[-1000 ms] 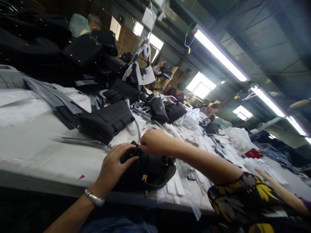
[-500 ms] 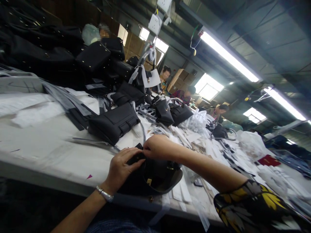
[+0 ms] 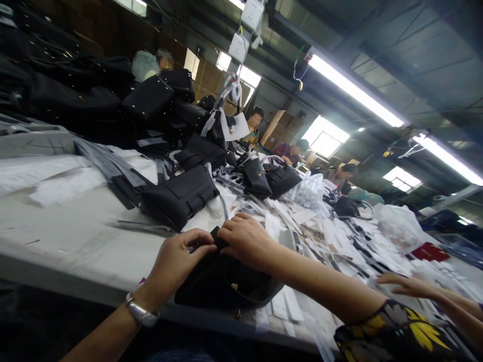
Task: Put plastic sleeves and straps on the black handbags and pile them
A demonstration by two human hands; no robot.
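Observation:
A black handbag [image 3: 207, 289] lies at the table's near edge with its mouth open, and a small gold fitting [image 3: 234, 287] shows at that opening. My left hand [image 3: 181, 259], a silver watch [image 3: 142, 310] on its wrist, pinches the bag's upper left edge between thumb and fingers. Right beside it, my right hand [image 3: 245, 241] is bent over the same edge, its fingers curled on the black material. The right fingertips are partly hidden. Beyond my hands a second black handbag [image 3: 181, 196] rests on its side.
Black handbags [image 3: 147, 98] are heaped at the back left. White and black strips [image 3: 328, 236] cover the table [image 3: 75, 241] to the right. A co-worker's hand [image 3: 407, 284] reaches in at the right. Several people sit farther back, and socket boxes [image 3: 238, 48] hang overhead.
My left hand has slid a little left and down along the bag's edge. My right hand has turned from a fist to a flatter grip. A co-worker's hand has appeared at right.

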